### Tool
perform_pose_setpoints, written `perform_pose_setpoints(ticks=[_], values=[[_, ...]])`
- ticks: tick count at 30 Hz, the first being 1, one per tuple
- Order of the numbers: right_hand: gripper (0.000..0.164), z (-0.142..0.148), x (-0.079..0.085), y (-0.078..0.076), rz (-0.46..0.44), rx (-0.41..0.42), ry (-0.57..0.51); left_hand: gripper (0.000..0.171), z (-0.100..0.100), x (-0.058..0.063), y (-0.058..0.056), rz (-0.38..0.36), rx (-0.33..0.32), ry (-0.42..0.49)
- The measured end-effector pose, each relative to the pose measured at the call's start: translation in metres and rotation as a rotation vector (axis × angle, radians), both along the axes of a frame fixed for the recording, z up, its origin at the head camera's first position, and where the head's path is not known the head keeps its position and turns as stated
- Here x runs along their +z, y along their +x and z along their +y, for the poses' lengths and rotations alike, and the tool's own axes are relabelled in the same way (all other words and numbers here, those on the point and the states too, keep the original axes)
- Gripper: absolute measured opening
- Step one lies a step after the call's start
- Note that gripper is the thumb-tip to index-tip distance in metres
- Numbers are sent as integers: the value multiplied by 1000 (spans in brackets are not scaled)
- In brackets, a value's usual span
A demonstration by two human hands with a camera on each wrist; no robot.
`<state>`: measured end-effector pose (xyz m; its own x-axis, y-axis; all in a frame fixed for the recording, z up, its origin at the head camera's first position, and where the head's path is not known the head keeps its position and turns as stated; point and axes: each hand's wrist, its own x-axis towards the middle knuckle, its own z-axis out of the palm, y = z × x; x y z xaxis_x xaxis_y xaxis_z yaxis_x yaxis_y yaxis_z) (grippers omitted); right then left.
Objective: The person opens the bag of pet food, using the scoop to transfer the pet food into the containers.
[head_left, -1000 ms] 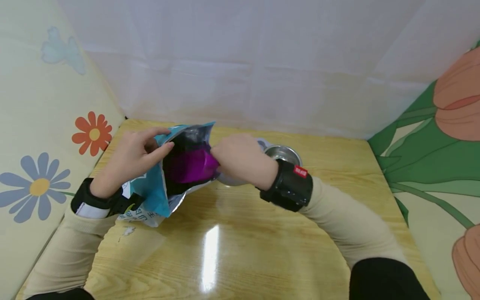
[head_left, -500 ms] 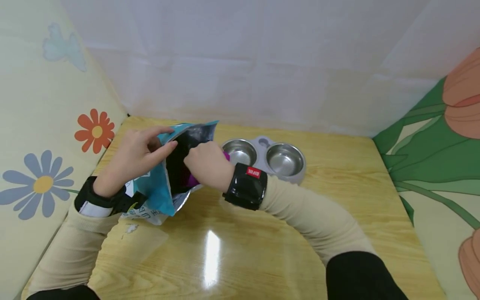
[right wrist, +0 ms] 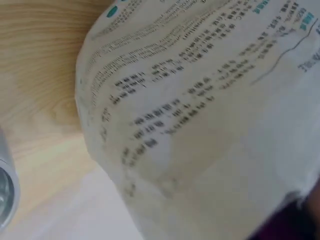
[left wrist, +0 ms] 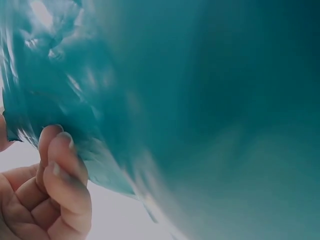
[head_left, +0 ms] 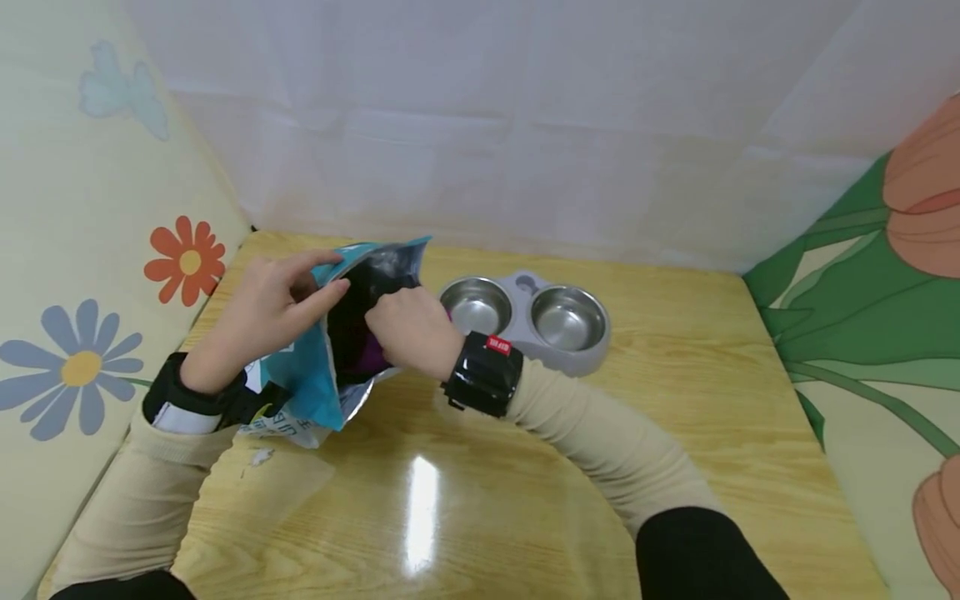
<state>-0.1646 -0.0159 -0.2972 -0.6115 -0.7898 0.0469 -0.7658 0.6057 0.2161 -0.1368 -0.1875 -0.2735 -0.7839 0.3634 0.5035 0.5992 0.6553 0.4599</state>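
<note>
A blue and white foil bag (head_left: pixel 303 379) with printed text stands open at the left of the table, its mouth tilted right. My left hand (head_left: pixel 258 312) pinches its left rim between thumb and fingers; in the left wrist view, curled fingers (left wrist: pixel 65 175) lie against the blue foil. My right hand (head_left: pixel 412 329) is at the bag's mouth, curled round the end of a purple scoop (head_left: pixel 371 358), which is mostly hidden by the hand and the dark inside. The right wrist view shows the bag's white printed back (right wrist: pixel 165 115). What lies deeper in the bag is too dark to see.
Right of the bag stands a grey double pet bowl (head_left: pixel 521 308) with two metal bowls, the left one (head_left: pixel 476 307) close to my right hand. A white scrap (head_left: pixel 261 457) lies on the wooden table (head_left: pixel 525 500). A white sheet (head_left: pixel 525 125) hangs behind.
My right hand has moved left and the purple scoop has gone deeper into the bag. The double bowl has come into fuller view. The left hand keeps its hold on the rim.
</note>
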Motion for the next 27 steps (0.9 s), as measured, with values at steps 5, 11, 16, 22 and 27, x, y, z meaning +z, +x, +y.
perform_pose_setpoints(ticks=[5, 11, 16, 22, 27], values=[[8, -5, -5, -3, -68, -9, -52, 30, 1, 0, 0, 11, 0, -46], [7, -8, -12, -7, -84, -15, -86, 30, 2, 2, 1, -9, -4, -47], [11, -8, -17, -7, -130, -39, -115, 31, 0, 1, 3, -21, 0, -34], [19, -6, -19, -5, -193, -94, -192, 32, -1, 1, 3, -21, -2, -36], [21, 0, -16, -3, -231, -130, -253, 32, -1, 1, 3, -31, 1, -33]])
